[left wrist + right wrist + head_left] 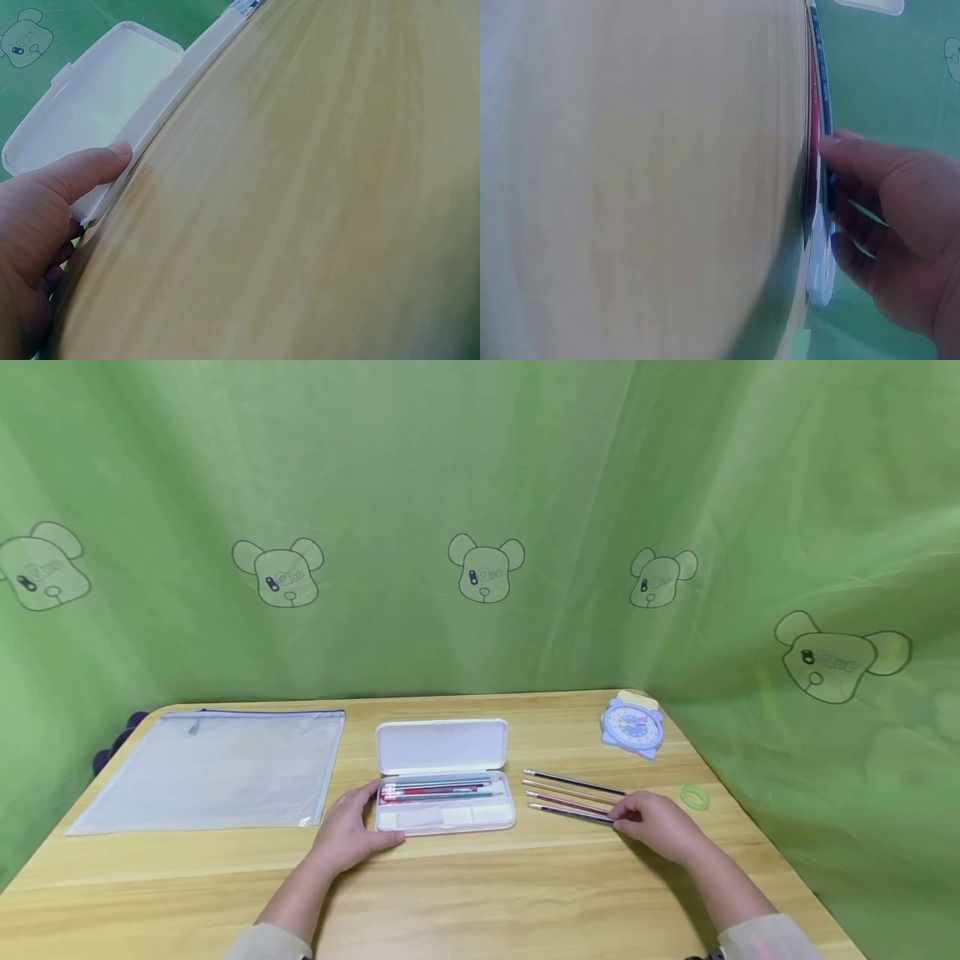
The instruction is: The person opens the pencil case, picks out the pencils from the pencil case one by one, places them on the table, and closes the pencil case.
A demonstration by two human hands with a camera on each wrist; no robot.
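An open white pencil case (442,747) lies with its lid tipped back. Inside are several pencils (442,795) and pale blocks (476,815). My left hand (348,835) grips the case's left end, thumb along the front edge, as the left wrist view also shows. To the right, several pencils lie in a spread row, including a red pencil (569,804) and a dark front pencil (572,814). My right hand (660,827) is at their right ends. In the right wrist view, its thumb and fingers pinch a blue pencil (821,67), lifted slightly beside the others.
A translucent zip pouch (247,768) lies flat on the left. A blue clock-shaped item (632,727) sits at the back right, against a cream piece (637,699). A green ring (694,797) is right of my right hand. Green curtains (480,643) border the wooden table (480,893).
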